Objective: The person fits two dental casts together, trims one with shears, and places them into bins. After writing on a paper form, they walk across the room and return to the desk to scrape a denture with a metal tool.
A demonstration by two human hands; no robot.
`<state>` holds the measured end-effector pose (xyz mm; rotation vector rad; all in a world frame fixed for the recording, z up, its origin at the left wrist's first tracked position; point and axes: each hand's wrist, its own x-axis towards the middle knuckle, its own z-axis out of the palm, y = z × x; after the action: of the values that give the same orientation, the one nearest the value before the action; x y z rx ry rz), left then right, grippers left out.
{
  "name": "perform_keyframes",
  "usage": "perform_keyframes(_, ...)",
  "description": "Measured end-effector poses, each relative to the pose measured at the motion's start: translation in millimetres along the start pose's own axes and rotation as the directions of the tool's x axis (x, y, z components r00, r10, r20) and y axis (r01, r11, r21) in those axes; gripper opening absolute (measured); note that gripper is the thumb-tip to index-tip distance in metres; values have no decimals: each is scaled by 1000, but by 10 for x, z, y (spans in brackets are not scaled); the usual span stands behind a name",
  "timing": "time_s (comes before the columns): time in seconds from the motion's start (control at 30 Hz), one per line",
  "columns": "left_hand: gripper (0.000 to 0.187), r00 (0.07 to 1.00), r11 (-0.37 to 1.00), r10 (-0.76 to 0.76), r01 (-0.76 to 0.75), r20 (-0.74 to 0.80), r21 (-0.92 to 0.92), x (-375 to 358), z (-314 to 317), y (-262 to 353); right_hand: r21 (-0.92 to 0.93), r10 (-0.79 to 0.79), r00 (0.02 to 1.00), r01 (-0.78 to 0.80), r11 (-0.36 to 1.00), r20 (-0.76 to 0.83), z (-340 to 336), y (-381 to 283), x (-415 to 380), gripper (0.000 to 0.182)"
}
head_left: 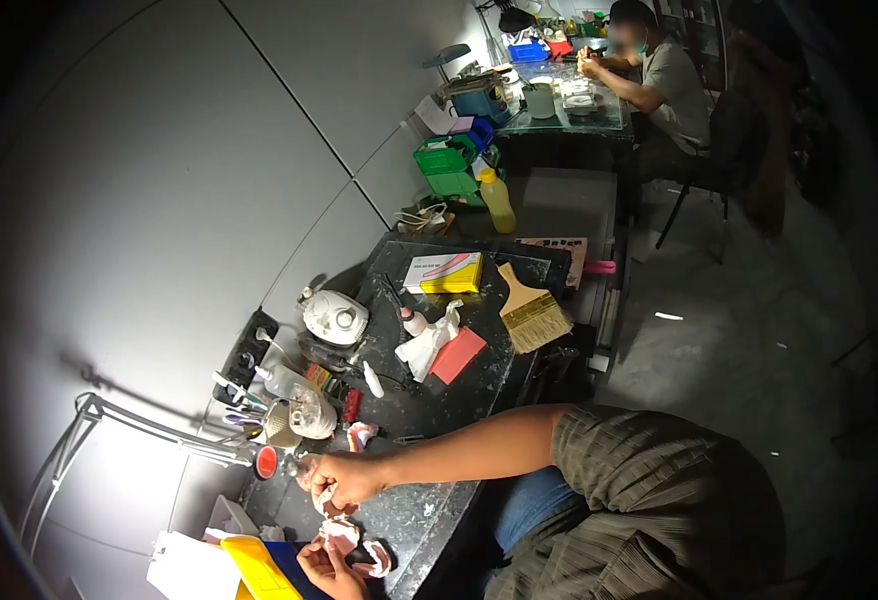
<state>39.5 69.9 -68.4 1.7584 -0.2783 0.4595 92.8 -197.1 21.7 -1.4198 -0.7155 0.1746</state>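
Observation:
My right hand reaches across the dark bench with its fingers curled; a small pale piece shows at the fingertips. Just below it in the view, my left hand holds a pale pink dental model between thumb and fingers. Another pink and white dental model lies beside the left hand on the bench. A pink and white denture piece rests above the right wrist.
The bench also bears a wide brush, a yellow and white box, red sheets, bottles and a white device. A lamp arm stands at left. A co-worker sits at the far table.

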Motion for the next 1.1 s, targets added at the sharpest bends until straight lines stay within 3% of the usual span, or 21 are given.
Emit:
perform_keyframes(0.13, 18, 1000, 1000, -18, 18, -3, -11, -27, 55, 81, 1, -13, 1000, 13, 1000, -2, 42, 60, 1, 15)
perform_keyframes(0.33, 20, 999, 999, -44, 44, 2, 0, -40, 51, 64, 59, 89, 996, -89, 994, -2, 75, 132, -10, 22)
perform_keyframes(0.47, 21, 999, 997, -37, 38, 30, -69, -50, 81, 74, -60, 74, 997, -74, 995, -7, 73, 52, -35, 23)
perform_keyframes(0.63, 29, 1000, 1000, 19, -19, 3, 13, -72, 90, 80, -62, 72, 997, -72, 995, -15, 72, 107, -30, 22)
perform_keyframes(0.73, 32, 1000, 1000, -24, 24, 17, -6, -81, 79, 105, -60, 65, 998, -65, 996, 1, 74, 92, -37, 21)
perform_keyframes(1.03, 30, 1000, 997, 12, -14, 22, 78, -85, 42, 125, -44, 17, 999, -15, 999, 36, 120, 155, -39, 19)
perform_keyframes(1.1, 29, 999, 995, 30, -32, 23, 96, -93, 39, 141, 65, 87, 995, -89, 994, 40, 126, 184, -25, 20)
